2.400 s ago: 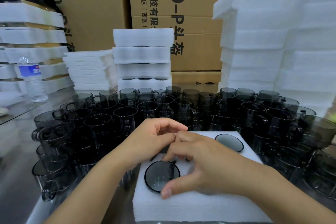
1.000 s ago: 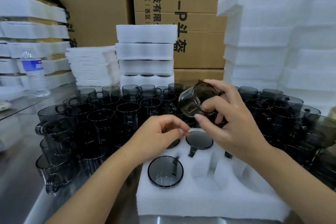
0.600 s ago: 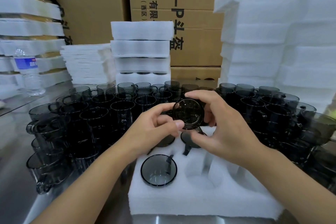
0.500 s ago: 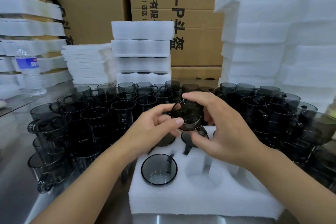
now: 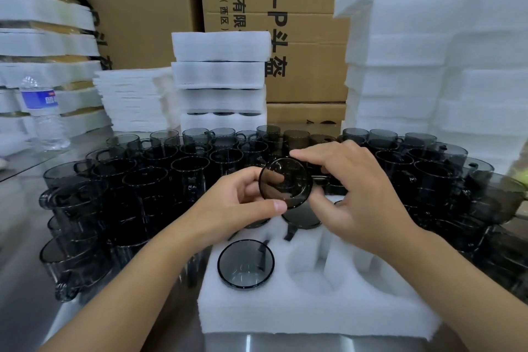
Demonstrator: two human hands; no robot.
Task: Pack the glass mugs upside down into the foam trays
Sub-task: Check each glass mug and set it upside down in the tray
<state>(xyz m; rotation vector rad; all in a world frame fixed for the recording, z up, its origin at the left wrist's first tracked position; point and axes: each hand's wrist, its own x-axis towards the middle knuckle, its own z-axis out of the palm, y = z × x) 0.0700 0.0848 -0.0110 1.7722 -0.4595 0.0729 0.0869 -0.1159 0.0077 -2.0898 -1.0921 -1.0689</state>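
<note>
Since a second ago the mug [image 5: 285, 183] has turned from side-on to end-on, and the left hand [image 5: 240, 203] has come up to join the right hand [image 5: 357, 200] on it. Both hands now hold it in the air over the far edge of the tray [image 5: 300, 311]. The left thumb and curled fingers pinch its left edge. The right forefinger lies over its top and the thumb sits under its lower right side. Its long axis runs roughly toward the camera, with one round end facing the viewer. Whether that end is the base or the mouth cannot be told, and its handle is not clear.

Three packed mugs [image 5: 245, 264] sit base-up in the tray: one near left, two at the back, partly hidden by the hands. Beside the near one is an open pocket [image 5: 311, 274].

Upright mugs [image 5: 148, 180] crowd the table around the tray. Behind stand foam stacks [image 5: 220, 77] and boxes [image 5: 300, 23] printed "4.0-P", "科技有限" and "(西区)". At far left is a bottle [image 5: 43, 114] with a blue label, its print too small to read.
</note>
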